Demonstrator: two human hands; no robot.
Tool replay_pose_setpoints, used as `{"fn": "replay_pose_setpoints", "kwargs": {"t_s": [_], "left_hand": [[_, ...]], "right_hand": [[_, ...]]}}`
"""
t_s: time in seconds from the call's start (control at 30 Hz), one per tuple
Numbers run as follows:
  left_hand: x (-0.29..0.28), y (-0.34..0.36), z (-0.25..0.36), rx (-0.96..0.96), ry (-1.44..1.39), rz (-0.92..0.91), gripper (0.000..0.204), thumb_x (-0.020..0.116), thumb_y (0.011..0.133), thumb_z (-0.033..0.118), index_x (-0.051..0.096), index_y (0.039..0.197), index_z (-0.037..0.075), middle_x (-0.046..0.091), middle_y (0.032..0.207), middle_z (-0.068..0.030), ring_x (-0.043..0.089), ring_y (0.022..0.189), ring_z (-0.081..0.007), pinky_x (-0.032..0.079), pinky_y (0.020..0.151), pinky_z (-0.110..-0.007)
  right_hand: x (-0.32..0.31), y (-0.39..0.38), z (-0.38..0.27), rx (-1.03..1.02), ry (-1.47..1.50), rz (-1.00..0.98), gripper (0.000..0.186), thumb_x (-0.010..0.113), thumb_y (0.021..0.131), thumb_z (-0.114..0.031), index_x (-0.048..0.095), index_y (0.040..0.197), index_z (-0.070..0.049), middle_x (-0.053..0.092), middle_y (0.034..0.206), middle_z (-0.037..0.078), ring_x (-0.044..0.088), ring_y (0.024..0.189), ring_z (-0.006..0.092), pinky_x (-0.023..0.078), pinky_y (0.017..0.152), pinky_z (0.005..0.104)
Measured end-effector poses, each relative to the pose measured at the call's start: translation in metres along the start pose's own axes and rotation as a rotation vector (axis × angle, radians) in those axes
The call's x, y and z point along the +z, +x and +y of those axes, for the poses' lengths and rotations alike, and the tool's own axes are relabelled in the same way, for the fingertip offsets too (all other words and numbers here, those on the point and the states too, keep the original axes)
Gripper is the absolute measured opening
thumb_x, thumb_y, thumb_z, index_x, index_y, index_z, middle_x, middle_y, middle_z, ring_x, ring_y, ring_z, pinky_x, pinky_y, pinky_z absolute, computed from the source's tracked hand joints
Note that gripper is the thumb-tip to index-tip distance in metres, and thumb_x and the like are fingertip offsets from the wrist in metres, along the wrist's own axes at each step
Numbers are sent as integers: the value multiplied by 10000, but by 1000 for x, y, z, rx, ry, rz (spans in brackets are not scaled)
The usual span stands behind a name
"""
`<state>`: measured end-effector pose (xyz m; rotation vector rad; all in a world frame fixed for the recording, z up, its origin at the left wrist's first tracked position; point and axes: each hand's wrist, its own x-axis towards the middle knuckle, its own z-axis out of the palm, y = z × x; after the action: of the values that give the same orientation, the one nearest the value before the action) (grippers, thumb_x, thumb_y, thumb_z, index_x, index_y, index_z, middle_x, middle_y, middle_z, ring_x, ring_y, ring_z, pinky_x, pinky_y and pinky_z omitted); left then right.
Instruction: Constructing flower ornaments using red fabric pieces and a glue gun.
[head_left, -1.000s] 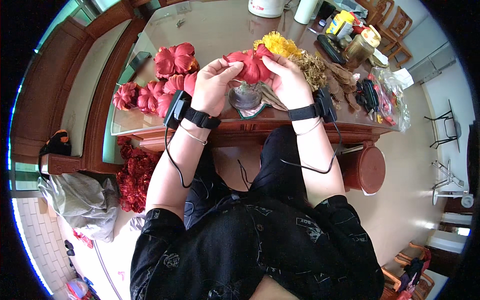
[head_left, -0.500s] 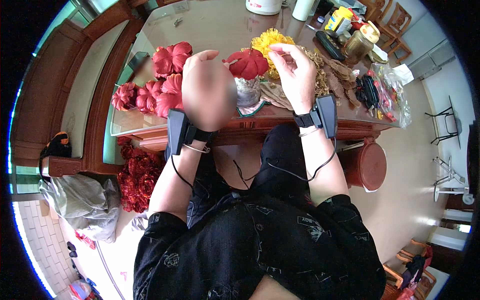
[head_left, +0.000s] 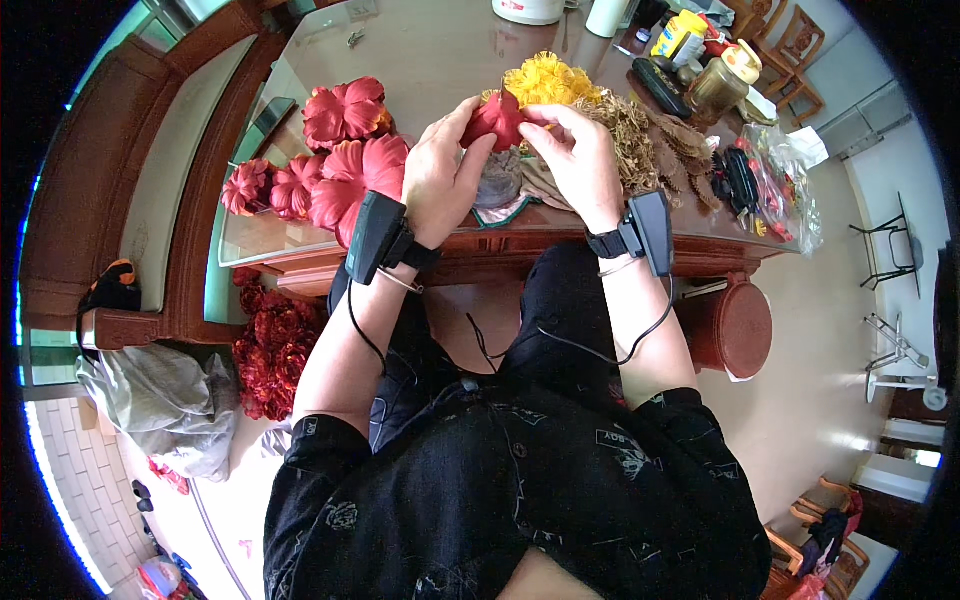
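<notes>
My left hand [head_left: 443,172] and my right hand [head_left: 582,165] are closed round a red fabric flower [head_left: 494,121], holding it upright from either side, its petals gathered under a short stem tip. Below it, a grey rounded object [head_left: 498,178] rests on a crumpled cloth [head_left: 540,190], partly hidden. To the left lie several red flowers [head_left: 338,114], some open wide. Behind the held flower is a bunch of yellow petals [head_left: 550,75], with tan frilled material [head_left: 632,150] and brown leaf-like pieces [head_left: 686,170] to the right.
The glass-topped wooden table [head_left: 420,45] carries jars [head_left: 715,95], a black case [head_left: 655,88] and a clear plastic bag [head_left: 780,190]. A red bucket-like container [head_left: 728,330] stands right of my legs. Dark red flowers [head_left: 275,350] are piled low on the left beside a grey sack [head_left: 165,420].
Half a second ago my hands were apart at either side of the flower; now they have closed in on it. Its petals look more upright and gathered than before.
</notes>
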<state>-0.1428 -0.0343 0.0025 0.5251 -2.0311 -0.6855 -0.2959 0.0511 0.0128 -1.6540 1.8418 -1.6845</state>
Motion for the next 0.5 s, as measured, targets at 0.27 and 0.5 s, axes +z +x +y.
{"fn": "replay_pose_setpoints", "kwargs": {"t_s": [0.27, 0.5], "left_hand": [[-7, -19, 10, -140, -113, 66, 471, 676, 826, 155, 512, 1220, -46, 594, 1132, -220, 601, 1029, -294, 505, 831, -365], [-8, -28, 17, -147, -181, 110, 440, 675, 822, 106, 522, 1210, -32, 589, 1141, -179, 582, 1069, -258, 501, 849, -350]], "right_hand": [[-2, -51, 28, 33, -648, -197, 171, 650, 803, -133, 663, 950, -46, 592, 902, 137, 624, 832, 321, 501, 705, 419], [10, -66, 48, -48, -648, -75, 99, 662, 771, -128, 643, 774, -30, 571, 819, 109, 610, 777, 313, 496, 663, 419]]}}
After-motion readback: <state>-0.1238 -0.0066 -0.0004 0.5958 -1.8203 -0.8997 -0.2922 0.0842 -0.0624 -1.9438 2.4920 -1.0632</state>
